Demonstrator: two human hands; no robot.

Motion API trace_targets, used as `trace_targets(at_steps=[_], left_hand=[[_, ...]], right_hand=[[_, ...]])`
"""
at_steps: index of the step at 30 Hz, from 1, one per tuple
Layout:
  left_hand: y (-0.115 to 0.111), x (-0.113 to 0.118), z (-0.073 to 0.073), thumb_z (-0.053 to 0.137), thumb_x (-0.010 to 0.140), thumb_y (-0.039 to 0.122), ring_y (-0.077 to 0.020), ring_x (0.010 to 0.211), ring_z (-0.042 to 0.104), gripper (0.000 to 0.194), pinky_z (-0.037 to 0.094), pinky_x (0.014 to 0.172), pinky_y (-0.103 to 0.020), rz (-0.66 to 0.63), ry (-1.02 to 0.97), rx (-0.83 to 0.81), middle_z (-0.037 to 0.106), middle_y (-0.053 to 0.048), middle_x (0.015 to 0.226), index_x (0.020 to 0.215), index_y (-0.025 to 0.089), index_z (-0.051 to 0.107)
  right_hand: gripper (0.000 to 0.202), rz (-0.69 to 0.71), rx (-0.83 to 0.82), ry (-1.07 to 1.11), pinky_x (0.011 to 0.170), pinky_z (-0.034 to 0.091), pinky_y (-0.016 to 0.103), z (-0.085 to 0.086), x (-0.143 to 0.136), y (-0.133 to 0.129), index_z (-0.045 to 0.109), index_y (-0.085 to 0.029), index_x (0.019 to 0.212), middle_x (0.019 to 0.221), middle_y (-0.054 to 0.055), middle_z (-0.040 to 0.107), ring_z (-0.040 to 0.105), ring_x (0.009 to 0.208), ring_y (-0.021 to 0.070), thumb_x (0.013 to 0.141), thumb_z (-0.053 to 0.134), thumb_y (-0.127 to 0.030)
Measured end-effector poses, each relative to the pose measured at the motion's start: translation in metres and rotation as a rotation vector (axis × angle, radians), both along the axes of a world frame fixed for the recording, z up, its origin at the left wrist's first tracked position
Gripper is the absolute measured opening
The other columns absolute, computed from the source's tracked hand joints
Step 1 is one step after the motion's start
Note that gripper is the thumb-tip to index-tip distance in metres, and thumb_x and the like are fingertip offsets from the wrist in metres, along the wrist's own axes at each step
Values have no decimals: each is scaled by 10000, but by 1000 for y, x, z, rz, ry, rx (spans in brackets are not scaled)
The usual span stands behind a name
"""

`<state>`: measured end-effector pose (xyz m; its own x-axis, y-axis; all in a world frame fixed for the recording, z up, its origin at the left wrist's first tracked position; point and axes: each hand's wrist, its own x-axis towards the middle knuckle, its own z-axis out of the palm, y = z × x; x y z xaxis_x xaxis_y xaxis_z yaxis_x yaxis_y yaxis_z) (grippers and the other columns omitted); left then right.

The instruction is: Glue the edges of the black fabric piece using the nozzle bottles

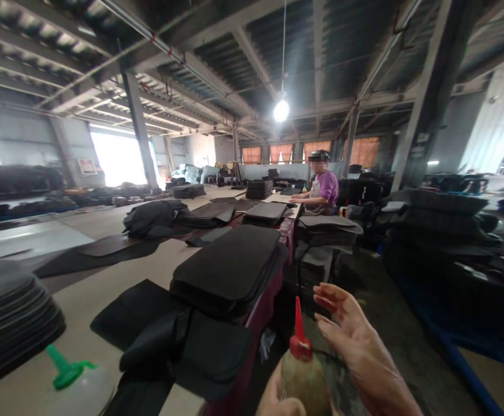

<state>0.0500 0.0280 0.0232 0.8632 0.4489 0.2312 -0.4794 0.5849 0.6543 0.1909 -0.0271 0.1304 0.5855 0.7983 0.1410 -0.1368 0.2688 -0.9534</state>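
A yellowish squeeze bottle [304,378] with a red pointed nozzle [298,329] stands upright at the bottom centre. Wrapped round its lower part is my left hand [278,393], partly cut off by the frame's bottom edge. My right hand [351,335] is raised just right of the nozzle, fingers apart, holding nothing. Left of both hands, a thick stack of black rounded panels [230,263] lies on the table [134,266], with loose black pieces [143,312] in front of it.
A translucent bottle with a green nozzle [67,370] stands at the lower left beside a tall stack of dark sheets [9,318]. Further back, a person in purple [328,188] is at the table's right side. Dark piles [438,214] stand at the right.
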Motion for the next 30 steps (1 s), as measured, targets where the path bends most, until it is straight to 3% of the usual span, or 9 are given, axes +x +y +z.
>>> trace_targets(at_steps=[1,3,6,8,12,18,25,27,30], left_hand=[[0,4,-1,947,552,356,-389,1017,732,693,490,983,-549,-5,-17,8,775,-100,1002,1137,186,616],[-1,11,-5,920,596,338,-388,1019,735,710,481,992,-563,-9,-35,24,778,-111,1002,1208,194,592],[-4,17,-13,914,588,336,-415,1107,694,732,453,1029,-583,16,-75,52,771,-131,1041,1231,187,596],[-6,17,-17,920,565,335,-448,1188,639,758,429,1053,-602,42,-80,66,744,-155,1125,1232,168,600],[-9,10,-13,884,592,261,-475,1225,602,803,414,1059,-632,16,-34,58,691,-181,1232,1315,154,551],[-13,8,-3,870,579,212,-468,1251,584,773,366,1102,-634,5,-30,62,694,-168,1227,1293,157,578],[-14,1,-5,854,561,176,-451,1275,570,842,368,1121,-586,34,40,12,715,-140,1205,1350,164,561],[-13,-1,-3,831,560,146,-443,1259,587,835,376,1122,-577,23,75,7,728,-129,1186,1351,174,566],[-12,0,-2,825,540,122,-430,1232,613,823,377,1126,-569,-10,95,0,742,-116,1159,1325,189,585]], right_hand=[[744,42,3,43,953,479,158,-2,-4,-1,597,-248,1235,1338,20,585,514,1269,157,597,935,-430],[687,170,-14,180,878,504,193,-4,-14,-5,590,-241,1276,1331,60,594,553,1203,185,700,859,-501],[523,286,-31,342,667,485,202,-2,-31,-13,683,-132,1145,1010,120,688,615,834,163,838,706,-554],[454,285,-7,367,639,468,189,1,-38,-16,727,-81,1022,856,114,671,587,748,140,874,668,-507],[411,315,-10,391,637,473,181,0,-39,-17,745,-82,942,819,104,662,580,718,126,846,709,-480],[357,305,-9,433,588,455,167,-1,-39,-16,735,-89,838,740,73,639,525,607,85,809,747,-444],[260,278,-10,415,651,486,184,-2,-44,-16,774,-102,892,867,105,691,584,683,114,758,736,-322],[259,318,5,390,685,497,194,-4,-43,-16,782,-98,911,821,100,682,595,709,130,735,705,-272],[311,365,29,412,663,489,200,-6,-41,-16,783,-87,937,778,102,665,575,694,133,773,690,-334]])
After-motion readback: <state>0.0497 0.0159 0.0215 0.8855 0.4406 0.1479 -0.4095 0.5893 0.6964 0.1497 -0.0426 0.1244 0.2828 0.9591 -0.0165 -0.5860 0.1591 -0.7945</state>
